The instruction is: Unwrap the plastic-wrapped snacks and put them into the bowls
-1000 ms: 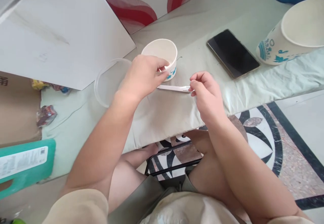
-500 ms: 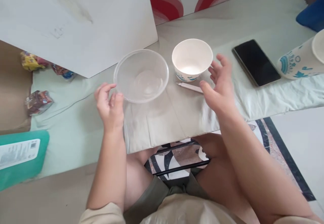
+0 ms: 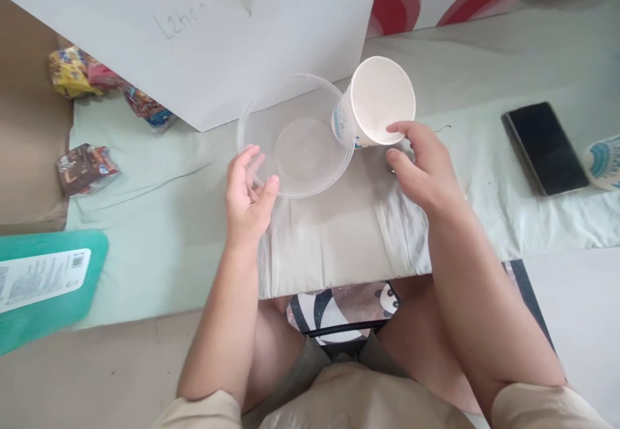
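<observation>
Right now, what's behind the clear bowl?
Through the clear bowl you can see part of the paper cup, some pale green cloth and the white box. The left hand covers a bit of rim, hiding what's behind.

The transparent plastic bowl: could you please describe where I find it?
Find the large white box at the top. In front of it, at the left hand, is a round bowl. Unlike the printed paper cup to its right, this bowl is transparent.
</observation>
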Available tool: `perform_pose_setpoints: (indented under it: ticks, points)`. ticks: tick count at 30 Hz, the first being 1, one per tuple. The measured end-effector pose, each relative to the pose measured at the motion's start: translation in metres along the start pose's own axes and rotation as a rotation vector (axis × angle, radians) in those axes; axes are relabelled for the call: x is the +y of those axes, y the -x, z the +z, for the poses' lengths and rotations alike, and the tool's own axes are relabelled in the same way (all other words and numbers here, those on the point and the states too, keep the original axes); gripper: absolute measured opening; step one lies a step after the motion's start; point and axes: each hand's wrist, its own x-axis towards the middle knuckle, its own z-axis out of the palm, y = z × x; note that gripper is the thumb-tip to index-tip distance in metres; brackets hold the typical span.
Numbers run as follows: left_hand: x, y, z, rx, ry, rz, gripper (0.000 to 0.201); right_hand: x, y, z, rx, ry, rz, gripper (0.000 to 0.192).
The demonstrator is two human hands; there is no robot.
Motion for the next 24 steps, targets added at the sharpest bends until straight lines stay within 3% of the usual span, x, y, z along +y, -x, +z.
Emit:
perform_pose_setpoints:
  ticks: [3, 6, 10, 14, 20, 24]
  points:
    - [0.002, -0.005, -0.005, 0.178, 0.012, -0.03, 0.058, -0.006, -0.001, 0.006, 0.032, 0.088, -0.063, 0.019]
    - [0.008, -0.008, -0.013, 0.265, 0.003, -0.027, 0.057, -0.006, 0.002, 0.009, 0.088, 0.178, -0.099, 0.017]
    - [0.015, -0.009, -0.022, 0.289, 0.105, 0.006, 0.07, -0.005, 0.013, 0.007, 0.119, 0.228, -0.126, 0.028]
    - [0.016, -0.008, -0.024, 0.272, 0.219, -0.137, 0.084, -0.005, 0.024, 0.005, 0.099, 0.209, -0.16, 0.044]
    - [0.019, -0.008, -0.027, 0.326, 0.242, -0.17, 0.072, -0.01, 0.028, 0.008, 0.202, 0.183, -0.206, 0.02]
    - [0.021, -0.01, -0.028, 0.375, 0.269, -0.176, 0.063, -0.014, 0.026, 0.008, 0.219, 0.11, -0.284, 0.029]
